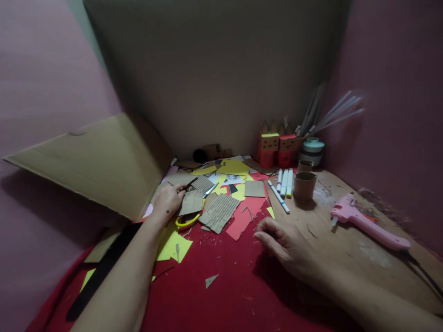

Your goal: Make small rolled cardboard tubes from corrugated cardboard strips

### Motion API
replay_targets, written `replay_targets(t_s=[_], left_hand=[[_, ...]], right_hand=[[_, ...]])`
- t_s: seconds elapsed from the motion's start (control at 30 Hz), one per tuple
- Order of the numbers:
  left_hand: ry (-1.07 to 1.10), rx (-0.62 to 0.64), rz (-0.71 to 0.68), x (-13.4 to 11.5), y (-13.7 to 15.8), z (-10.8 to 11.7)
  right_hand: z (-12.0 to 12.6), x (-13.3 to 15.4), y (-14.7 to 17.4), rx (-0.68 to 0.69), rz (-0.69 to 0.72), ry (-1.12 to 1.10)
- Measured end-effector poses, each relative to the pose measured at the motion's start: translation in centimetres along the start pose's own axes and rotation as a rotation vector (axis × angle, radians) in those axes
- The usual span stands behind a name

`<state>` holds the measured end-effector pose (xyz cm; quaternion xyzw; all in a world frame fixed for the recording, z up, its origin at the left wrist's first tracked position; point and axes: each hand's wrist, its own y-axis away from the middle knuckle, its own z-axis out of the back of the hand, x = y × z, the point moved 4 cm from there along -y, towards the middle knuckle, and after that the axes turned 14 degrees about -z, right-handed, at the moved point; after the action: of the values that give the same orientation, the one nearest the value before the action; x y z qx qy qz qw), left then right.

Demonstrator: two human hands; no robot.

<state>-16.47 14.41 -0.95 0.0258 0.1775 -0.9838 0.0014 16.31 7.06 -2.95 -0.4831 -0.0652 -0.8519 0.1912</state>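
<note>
My left hand [167, 203] reaches into the cardboard and paper scraps, its fingers bent and closed at a thin dark stick-like thing [191, 182] I cannot identify. Beside it lies a piece of cardboard [191, 203], partly covering scissors with yellow handles [188, 222]. A larger piece of corrugated cardboard [220, 212] is to their right. Over the red cloth [207, 309], my right hand [289, 246] hangs loosely curled, thumb against the fingers, with nothing visible in it. Red paper [242, 216] and yellow paper [173, 244] are spread between and around the hands.
A pink glue gun [372, 223] lies at right, its cord trailing off. Several markers [284, 183] are near a cardboard tube [305, 186]. Behind stand decorated red holders [269, 152] and a lidded jar [312, 152]. A large cardboard sheet [100, 161] leans at left.
</note>
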Motion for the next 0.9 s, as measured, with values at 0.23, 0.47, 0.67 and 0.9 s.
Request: replay_targets(t_s=[0.23, 0.47, 0.67, 0.9], left_hand=[[-0.112, 0.024, -0.066, -0.6, 0.0, -0.8], [-0.136, -0.030, -0.077, 0.1, -0.4, -1.7], [-0.068, -0.027, -0.077, 1.2, -0.9, -2.7], [0.112, -0.070, -0.013, 1.3, -0.8, -2.5]], right_hand=[[0.3, 0.6, 0.2, -0.017, -0.001, 0.045], [0.1, 0.2, 0.1, -0.026, 0.015, 0.012], [0.1, 0.0, 0.0, -0.036, 0.043, 0.015], [0.1, 0.4, -0.2, 0.002, 0.009, -0.005]])
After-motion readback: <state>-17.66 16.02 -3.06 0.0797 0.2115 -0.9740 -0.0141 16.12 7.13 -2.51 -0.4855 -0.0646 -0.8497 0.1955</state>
